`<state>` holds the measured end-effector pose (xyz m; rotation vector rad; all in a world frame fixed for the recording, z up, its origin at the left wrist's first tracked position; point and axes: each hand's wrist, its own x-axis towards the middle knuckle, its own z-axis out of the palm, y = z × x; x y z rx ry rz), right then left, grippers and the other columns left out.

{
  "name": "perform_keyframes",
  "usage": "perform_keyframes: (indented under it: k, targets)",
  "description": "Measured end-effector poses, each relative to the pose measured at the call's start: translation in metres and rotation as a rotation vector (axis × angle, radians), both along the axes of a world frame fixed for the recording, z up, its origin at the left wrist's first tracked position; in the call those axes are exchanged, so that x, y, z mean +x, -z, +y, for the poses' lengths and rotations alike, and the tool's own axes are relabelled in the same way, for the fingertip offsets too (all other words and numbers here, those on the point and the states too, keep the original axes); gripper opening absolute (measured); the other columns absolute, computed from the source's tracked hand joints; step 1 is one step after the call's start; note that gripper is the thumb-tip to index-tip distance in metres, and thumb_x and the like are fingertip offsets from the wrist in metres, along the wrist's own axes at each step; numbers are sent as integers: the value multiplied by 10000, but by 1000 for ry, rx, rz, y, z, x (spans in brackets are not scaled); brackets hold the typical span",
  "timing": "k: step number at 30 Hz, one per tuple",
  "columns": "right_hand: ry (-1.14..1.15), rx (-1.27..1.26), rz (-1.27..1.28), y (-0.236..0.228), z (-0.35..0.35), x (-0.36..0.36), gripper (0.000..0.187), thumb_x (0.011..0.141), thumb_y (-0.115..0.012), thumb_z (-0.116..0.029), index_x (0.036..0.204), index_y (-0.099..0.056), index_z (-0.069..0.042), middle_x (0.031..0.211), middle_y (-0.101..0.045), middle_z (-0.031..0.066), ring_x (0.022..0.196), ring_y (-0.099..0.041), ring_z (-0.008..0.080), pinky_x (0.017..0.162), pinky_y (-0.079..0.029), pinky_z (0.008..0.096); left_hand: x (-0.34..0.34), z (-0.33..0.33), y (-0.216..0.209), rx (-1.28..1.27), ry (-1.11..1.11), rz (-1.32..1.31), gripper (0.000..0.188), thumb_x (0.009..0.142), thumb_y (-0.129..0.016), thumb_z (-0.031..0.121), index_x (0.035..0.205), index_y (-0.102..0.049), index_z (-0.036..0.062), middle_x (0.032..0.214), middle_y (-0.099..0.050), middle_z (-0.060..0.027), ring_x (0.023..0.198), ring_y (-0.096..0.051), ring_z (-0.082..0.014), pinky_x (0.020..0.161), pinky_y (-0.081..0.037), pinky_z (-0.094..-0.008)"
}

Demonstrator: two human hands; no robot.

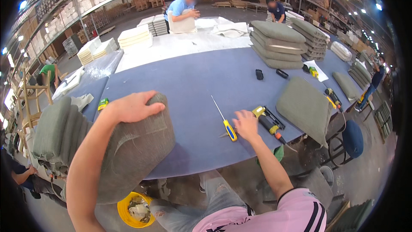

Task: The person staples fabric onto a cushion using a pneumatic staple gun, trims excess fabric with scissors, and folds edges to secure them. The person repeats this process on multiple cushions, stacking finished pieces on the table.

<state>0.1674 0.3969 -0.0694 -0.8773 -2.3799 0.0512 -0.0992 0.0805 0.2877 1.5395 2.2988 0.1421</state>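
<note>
My left hand (138,106) grips the top edge of a grey-green fabric-covered seat cushion (139,146), which stands tilted on edge at the table's near left. Thumb and fingers lie over its rim; some fingertips are hidden behind it. My right hand (245,125) hovers at or just above the blue table, fingers apart, holding nothing. It is between a screwdriver (230,130) with a yellow handle and a pneumatic staple gun (267,123) with a hose. Whether a fingertip touches the staple gun, I cannot tell.
Stacked cushions (60,131) stand left, taller stacks (277,45) far right. A loose cushion (304,107) overhangs the near right edge. A second air tool (332,99) lies beyond it. A yellow bucket (124,210) of scraps sits below the table. Across the table, a person (180,10) handles a pale cushion.
</note>
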Motion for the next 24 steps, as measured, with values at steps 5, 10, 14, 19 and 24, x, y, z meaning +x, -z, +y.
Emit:
perform_keyframes:
  k: [5,10,14,19,24]
  targets:
    - [314,111,-225,24,43,50,676,835,-796,-179,1476,-588,-135,1324,-562,175,1217,-543,351,985,-484,478,-2,-16,3,38,-18,12,765,1044,-626,564,1643,-438,126,1452,-664,-245,1369,-622,-398,1161,-475,-450]
    - [277,-411,-341,-22,83,63,796,833,-783,-205,1536,-424,-107,1380,-496,288,1135,-680,534,969,-570,621,8,-9,2,47,-21,77,831,1001,-674,598,1645,-421,137,1432,-668,-270,1337,-627,-451,1140,-492,-485]
    - [196,-343,-144,-58,96,75,621,821,-776,-287,1367,-599,-50,1305,-555,306,1125,-665,535,987,-557,595,11,1,13,152,45,212,776,981,-709,572,1584,-492,135,1294,-724,-286,1227,-676,-475,1066,-534,-518]
    - [-340,-928,714,-135,-80,33,591,912,-738,-55,1476,-567,-10,1250,-687,113,1074,-674,220,952,-547,385,30,-21,16,120,-18,263,661,994,-722,498,1519,-547,138,1131,-760,-282,1097,-710,-498,974,-558,-545]
    - [-873,-1065,925,-182,-198,5,757,835,-718,36,1561,-506,32,1445,-653,97,1274,-628,140,1095,-496,330,52,-16,18,133,-21,273,604,991,-745,375,1505,-544,130,1068,-767,-255,1031,-723,-473,942,-560,-508]
